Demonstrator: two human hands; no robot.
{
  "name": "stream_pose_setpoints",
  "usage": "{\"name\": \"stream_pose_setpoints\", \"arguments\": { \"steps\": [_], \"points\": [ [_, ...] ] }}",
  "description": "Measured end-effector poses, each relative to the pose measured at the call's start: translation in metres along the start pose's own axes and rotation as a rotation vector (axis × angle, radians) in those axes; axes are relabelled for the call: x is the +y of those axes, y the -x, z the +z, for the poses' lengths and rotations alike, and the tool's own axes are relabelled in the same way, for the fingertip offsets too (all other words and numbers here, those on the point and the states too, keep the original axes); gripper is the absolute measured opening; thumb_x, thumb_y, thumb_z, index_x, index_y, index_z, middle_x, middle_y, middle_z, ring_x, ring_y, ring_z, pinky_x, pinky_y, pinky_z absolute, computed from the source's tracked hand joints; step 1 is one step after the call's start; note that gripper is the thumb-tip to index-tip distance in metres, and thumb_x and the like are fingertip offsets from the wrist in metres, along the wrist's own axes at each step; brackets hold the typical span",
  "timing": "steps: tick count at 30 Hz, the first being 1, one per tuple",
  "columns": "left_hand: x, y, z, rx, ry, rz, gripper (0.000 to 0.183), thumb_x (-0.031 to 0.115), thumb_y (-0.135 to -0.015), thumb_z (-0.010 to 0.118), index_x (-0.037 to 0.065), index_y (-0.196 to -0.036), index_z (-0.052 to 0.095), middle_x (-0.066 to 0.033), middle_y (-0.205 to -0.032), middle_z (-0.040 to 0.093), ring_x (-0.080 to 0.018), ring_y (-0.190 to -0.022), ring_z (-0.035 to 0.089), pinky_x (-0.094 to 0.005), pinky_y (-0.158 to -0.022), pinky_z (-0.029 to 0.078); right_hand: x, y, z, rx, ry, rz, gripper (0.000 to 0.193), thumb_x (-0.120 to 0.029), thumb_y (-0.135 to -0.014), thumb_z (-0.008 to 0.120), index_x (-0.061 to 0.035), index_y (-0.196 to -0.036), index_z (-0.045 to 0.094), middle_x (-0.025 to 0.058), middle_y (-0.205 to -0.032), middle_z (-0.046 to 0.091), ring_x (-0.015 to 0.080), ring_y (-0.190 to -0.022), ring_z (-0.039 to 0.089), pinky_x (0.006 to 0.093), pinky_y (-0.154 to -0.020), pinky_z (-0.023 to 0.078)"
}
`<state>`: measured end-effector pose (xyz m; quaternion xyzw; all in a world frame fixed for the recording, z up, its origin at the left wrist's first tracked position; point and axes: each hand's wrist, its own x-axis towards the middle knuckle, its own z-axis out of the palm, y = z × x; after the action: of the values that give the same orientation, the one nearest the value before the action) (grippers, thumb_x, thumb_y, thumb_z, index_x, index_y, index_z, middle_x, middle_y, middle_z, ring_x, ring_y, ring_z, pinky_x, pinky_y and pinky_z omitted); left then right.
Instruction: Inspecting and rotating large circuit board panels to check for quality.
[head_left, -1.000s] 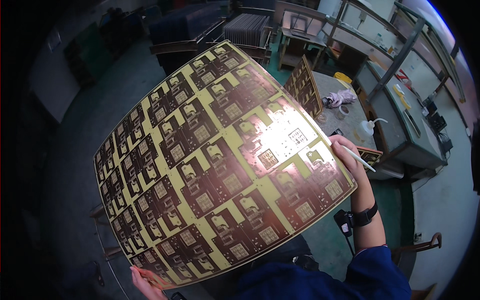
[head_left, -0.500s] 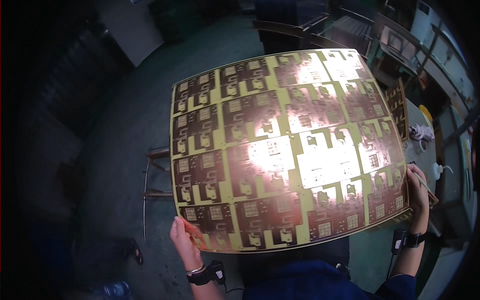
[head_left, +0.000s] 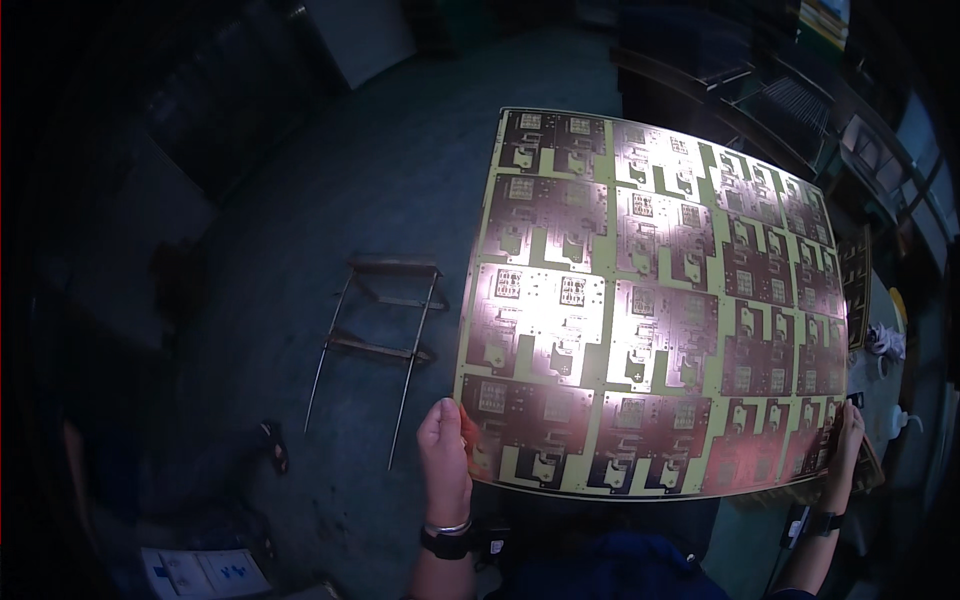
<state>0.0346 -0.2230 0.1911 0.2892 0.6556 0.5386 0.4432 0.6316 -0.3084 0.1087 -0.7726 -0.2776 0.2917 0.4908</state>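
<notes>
Holding a large patterned panel [head_left: 655,290] by its edges in both hands, printed face turned toward the camera, a little off the picture's centre toward 3 o'clock. Gripping the rim at the panel's 8 o'clock with the left hand [head_left: 445,452], fingers closed on the edge — impossible to tell the placing of the fingertips behind it. Gripping at 4 o'clock with the right hand [head_left: 847,442], also closed on the edge, though partly hidden by the panel. Patterned in brownish units divided by yellow-green strips, with bright glare around 9 and 12 o'clock. Wearing a black wristband [head_left: 447,543] and silver bracelet [head_left: 448,526] on the left wrist, a black strap [head_left: 824,522] on the right. Looking past the panel at 9 o'clock to a metal stand [head_left: 395,262] on the dim floor [head_left: 290,330]; at 3 o'clock, to a counter [head_left: 878,396] with a bunched pale cloth [head_left: 886,341] — and near that, to a white bottle [head_left: 897,424] with a bent spout.
</notes>
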Motion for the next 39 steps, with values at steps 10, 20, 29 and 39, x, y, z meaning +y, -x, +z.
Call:
{"name": "stream_pose_setpoints", "arguments": {
  "steps": [10,20,29,39],
  "points": [
    [0.002,0.0,-0.002,-0.012,-0.042,0.005,0.029,0.021,-0.094,0.04,0.008,-0.068,0.046,0.0059,-0.059,0.04,-0.0011,-0.053,0.035,-0.0174,-0.048,0.027,0.008,0.0,0.001,0.053,0.049,-0.051,0.032,-0.025,-0.092,0.045,0.0023,-0.099,0.06,0.0022,-0.085,0.061,0.0077,-0.074,0.053,0.0219,-0.068,0.042],
    [0.002,-0.001,-0.001,0.016,-0.111,-0.008,0.031,0.023,-0.094,0.04,0.008,-0.067,0.047,0.005,-0.058,0.042,-0.0015,-0.052,0.035,-0.0175,-0.047,0.027,-0.003,0.005,0.016,0.156,0.067,-0.082,0.025,-0.024,-0.09,0.049,-0.0052,-0.076,0.057,-0.0038,-0.07,0.053,0.0033,-0.063,0.046,0.0198,-0.057,0.036],
    [0.005,-0.002,-0.004,0.005,-0.081,-0.021,0.031,0.022,-0.093,0.041,0.008,-0.066,0.045,0.0049,-0.057,0.042,-0.0018,-0.051,0.035,-0.0182,-0.046,0.027,0.03,-0.004,0.004,0.175,-0.046,-0.022,0.026,-0.024,-0.091,0.048,-0.0017,-0.084,0.058,-0.0014,-0.077,0.055,0.0055,-0.068,0.048,0.0214,-0.062,0.039],
    [0.032,-0.016,-0.029,-0.283,-0.281,-0.132,0.027,0.02,-0.093,0.043,0.005,-0.073,0.053,0.0069,-0.064,0.045,-0.0002,-0.058,0.037,-0.0171,-0.052,0.031,0.024,0.007,0.034,0.25,-0.317,-0.014,0.024,-0.025,-0.09,0.05,-0.002,-0.091,0.057,0.0013,-0.081,0.056,0.0085,-0.072,0.053,0.0226,-0.063,0.044]
  ]
}}
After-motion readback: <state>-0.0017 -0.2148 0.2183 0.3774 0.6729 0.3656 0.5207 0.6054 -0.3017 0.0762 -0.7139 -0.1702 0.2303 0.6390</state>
